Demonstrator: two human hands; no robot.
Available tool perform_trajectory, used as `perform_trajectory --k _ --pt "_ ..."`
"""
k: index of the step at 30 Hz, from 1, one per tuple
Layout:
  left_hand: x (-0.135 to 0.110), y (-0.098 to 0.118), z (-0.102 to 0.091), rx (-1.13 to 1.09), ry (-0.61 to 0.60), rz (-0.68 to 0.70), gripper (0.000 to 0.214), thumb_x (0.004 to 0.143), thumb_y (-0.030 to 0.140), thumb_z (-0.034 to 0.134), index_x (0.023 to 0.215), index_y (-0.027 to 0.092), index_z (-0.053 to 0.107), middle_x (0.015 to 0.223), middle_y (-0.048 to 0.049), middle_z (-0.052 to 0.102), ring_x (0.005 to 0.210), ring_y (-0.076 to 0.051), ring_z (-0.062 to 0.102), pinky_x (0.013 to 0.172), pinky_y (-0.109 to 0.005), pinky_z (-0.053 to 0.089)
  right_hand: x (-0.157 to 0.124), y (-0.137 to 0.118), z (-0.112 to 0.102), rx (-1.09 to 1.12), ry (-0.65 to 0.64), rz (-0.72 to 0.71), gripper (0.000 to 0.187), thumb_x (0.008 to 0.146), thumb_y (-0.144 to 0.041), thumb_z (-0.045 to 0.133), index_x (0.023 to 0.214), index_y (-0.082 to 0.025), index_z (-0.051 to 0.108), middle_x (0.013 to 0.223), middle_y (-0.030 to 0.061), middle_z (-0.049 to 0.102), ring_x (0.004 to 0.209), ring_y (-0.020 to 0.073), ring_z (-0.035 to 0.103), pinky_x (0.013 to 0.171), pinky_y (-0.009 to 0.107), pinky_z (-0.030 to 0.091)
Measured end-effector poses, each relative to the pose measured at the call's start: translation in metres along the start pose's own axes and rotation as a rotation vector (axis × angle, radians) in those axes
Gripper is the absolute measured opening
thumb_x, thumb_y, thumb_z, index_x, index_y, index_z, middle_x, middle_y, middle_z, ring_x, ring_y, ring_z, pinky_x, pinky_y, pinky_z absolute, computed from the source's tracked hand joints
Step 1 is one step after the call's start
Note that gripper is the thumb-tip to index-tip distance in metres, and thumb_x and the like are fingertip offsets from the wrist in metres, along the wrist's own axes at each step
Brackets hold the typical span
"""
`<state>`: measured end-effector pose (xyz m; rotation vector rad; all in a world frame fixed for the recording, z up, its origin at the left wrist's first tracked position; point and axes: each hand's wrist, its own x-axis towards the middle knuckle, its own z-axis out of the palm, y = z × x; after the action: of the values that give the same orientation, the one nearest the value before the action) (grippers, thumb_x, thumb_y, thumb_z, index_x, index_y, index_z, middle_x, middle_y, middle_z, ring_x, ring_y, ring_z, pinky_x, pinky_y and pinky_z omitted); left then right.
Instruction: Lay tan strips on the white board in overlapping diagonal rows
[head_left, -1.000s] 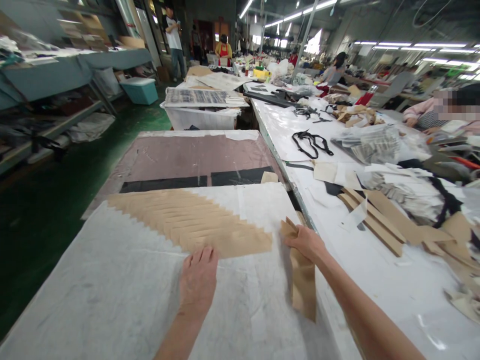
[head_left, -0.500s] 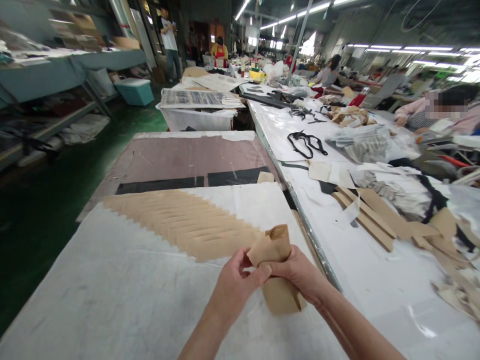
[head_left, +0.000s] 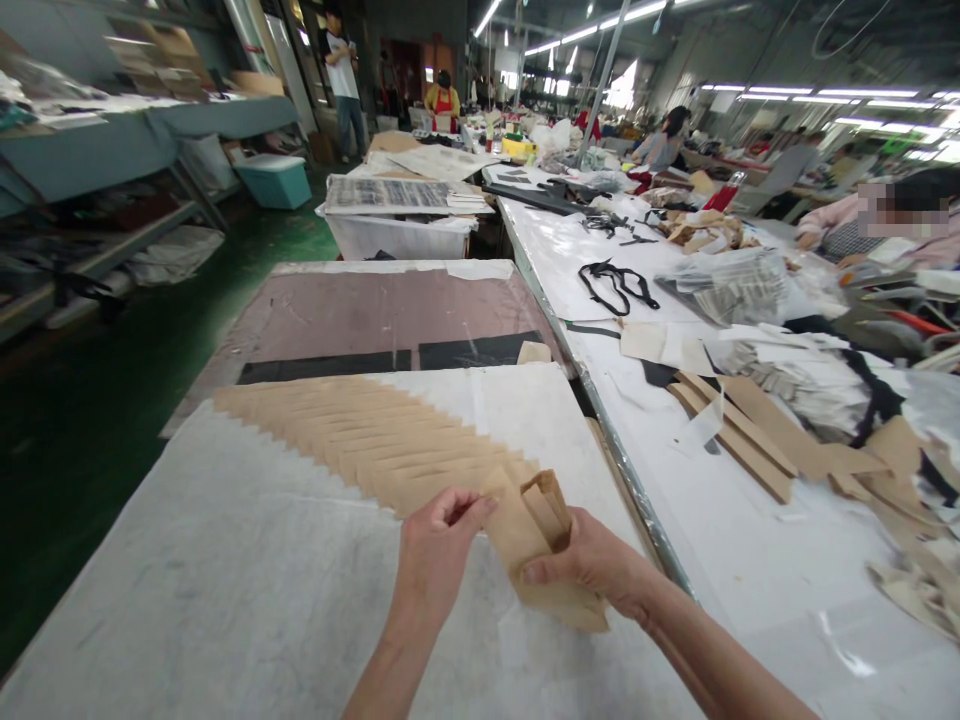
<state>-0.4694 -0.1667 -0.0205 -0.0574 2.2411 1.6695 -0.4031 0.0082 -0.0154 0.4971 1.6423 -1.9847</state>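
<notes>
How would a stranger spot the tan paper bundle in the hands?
On the near white-covered table, a row of tan paper strips lies fanned flat. At its near right end, the right hand grips the tan paper bundle, the left hand pinching its edge; it alone is lifted and bent.

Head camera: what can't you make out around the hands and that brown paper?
Head view: paper stack, lower part covered by right hand; piece count unclear.
Left hand: fingertips curled under, grip on a piece uncertain.
Black straps on next table: too small to identify.
</notes>
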Motion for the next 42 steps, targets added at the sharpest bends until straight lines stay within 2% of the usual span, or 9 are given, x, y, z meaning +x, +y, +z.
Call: perform_trajectory --k 7,12,18,22,24,28,31,36,42 --pt "-0.002 -0.031 -0.012 -0.184 0.173 -0.077 0.034 0.072 0.051 0.065 0.069 0.018 0.059 0.053 0.0056 0.051 0.046 -0.008 0.040 0.045 -0.019 0.032 -0.017 0.011 -0.024 -0.163 -0.248 0.096 0.032 0.056 -0.018 0.074 0.087 -0.016 0.064 0.076 -0.0021 0.063 0.065 0.0119 0.056 0.058 0.019 0.044" --pt "-0.010 -0.053 -0.016 -0.274 0.233 -0.129 0.034 0.075 0.051 0.063 0.073 0.017 0.057 0.057 0.0047 0.051 0.051 -0.008 0.043 0.049 -0.019 0.035 -0.020 0.017 -0.032 -0.259 -0.298 0.148 0.022 0.059 -0.015 0.066 0.080 -0.016 0.058 0.070 -0.0032 0.059 0.060 0.0099 0.052 0.051 0.016 0.039" --pt "-0.010 -0.070 -0.017 -0.365 0.296 -0.168 0.031 0.073 0.046 0.065 0.075 0.017 0.054 0.064 0.0031 0.055 0.056 -0.008 0.048 0.054 -0.020 0.040 -0.014 0.000 -0.047 -0.392 -0.303 0.101 0.017 0.063 -0.011 0.059 0.078 -0.017 0.055 0.066 -0.0036 0.056 0.057 0.0095 0.051 0.050 0.018 0.036" --pt "0.000 -0.076 -0.021 -0.283 0.334 -0.164 0.030 0.069 0.041 0.067 0.080 0.019 0.049 0.062 0.0052 0.055 0.052 -0.010 0.050 0.050 -0.021 0.039 0.005 -0.012 -0.066 -0.389 -0.165 0.035 0.012 0.067 -0.019 0.064 0.073 -0.016 0.055 0.063 -0.0029 0.056 0.054 0.0095 0.049 0.048 0.019 0.034" --pt "0.006 -0.077 -0.026 -0.151 0.351 -0.165 0.032 0.069 0.040 0.066 0.086 0.021 0.047 0.063 0.0050 0.058 0.052 -0.012 0.054 0.051 -0.023 0.040 0.017 -0.013 -0.072 -0.356 -0.043 0.034 0.018 0.068 -0.028 0.068 0.070 -0.016 0.055 0.059 -0.0026 0.056 0.050 0.0099 0.048 0.047 0.021 0.034" --pt "0.015 -0.074 -0.034 0.223 0.360 -0.113 0.029 0.075 0.038 0.059 0.095 0.022 0.047 0.073 0.0011 0.067 0.070 -0.019 0.065 0.067 -0.029 0.044 0.038 -0.002 -0.075 -0.284 0.212 -0.014 0.030 0.065 -0.041 0.071 0.072 -0.017 0.056 0.060 0.0000 0.061 0.051 0.0141 0.054 0.049 0.025 0.039" --pt "0.020 -0.071 -0.036 0.429 0.339 -0.156 0.030 0.079 0.036 0.054 0.104 0.021 0.046 0.078 -0.0011 0.070 0.077 -0.021 0.066 0.070 -0.029 0.042 0.048 0.013 -0.074 -0.298 0.347 -0.037 0.033 0.065 -0.045 0.071 0.075 -0.017 0.057 0.063 0.0017 0.065 0.053 0.0165 0.057 0.049 0.026 0.041" --pt "0.027 -0.069 -0.035 0.540 0.327 -0.236 0.035 0.080 0.037 0.054 0.110 0.021 0.044 0.082 -0.0021 0.071 0.082 -0.022 0.066 0.069 -0.029 0.040 0.056 0.036 -0.077 -0.324 0.466 -0.109 0.034 0.067 -0.043 0.070 0.087 -0.017 0.060 0.069 0.0015 0.068 0.057 0.0183 0.060 0.052 0.028 0.044" --pt "0.028 -0.069 -0.034 0.595 0.327 -0.221 0.034 0.081 0.039 0.053 0.109 0.022 0.044 0.083 -0.0027 0.072 0.080 -0.023 0.067 0.067 -0.029 0.039 0.059 0.040 -0.076 -0.355 0.616 -0.156 0.045 0.064 -0.043 0.071 0.100 -0.016 0.065 0.076 0.0031 0.071 0.071 0.0243 0.065 0.060 0.031 0.048"
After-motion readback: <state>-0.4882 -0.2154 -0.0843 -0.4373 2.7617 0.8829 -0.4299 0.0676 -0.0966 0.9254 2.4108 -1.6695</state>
